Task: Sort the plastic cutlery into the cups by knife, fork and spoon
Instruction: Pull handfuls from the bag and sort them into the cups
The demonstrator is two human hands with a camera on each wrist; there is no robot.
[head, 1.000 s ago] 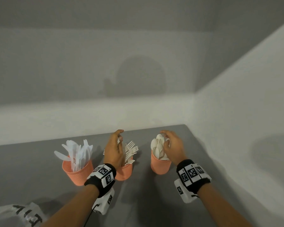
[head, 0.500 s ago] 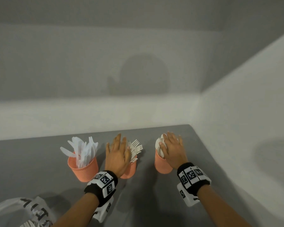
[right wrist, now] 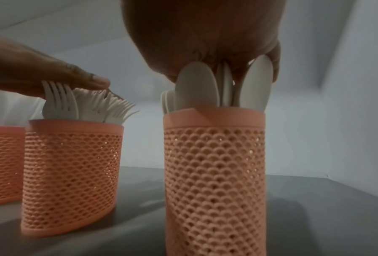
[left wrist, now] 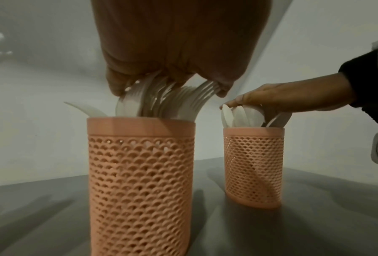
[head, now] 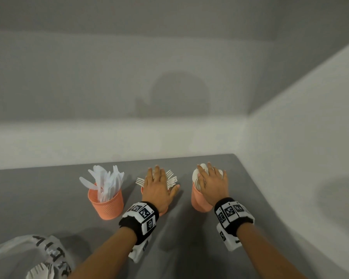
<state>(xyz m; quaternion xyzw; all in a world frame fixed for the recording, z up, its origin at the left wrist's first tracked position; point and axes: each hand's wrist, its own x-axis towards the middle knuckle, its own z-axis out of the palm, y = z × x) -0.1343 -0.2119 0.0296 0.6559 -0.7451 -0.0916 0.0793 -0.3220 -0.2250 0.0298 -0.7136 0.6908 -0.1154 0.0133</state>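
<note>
Forks, thin white plastic, stand in a perforated orange cup under the flat left hand; at 3 o'clock, the flat right hand presses oval spoons.

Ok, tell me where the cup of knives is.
In the head view, the cup of knives stands leftmost on the grey table, beside the fork cup under the left hand.

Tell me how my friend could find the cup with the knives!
Look at the grey table in the corner of the room, where three orange mesh cups stand in a row. The knife cup is the leftmost one. No hand touches it, and flat white knives fan out of its top.
</note>
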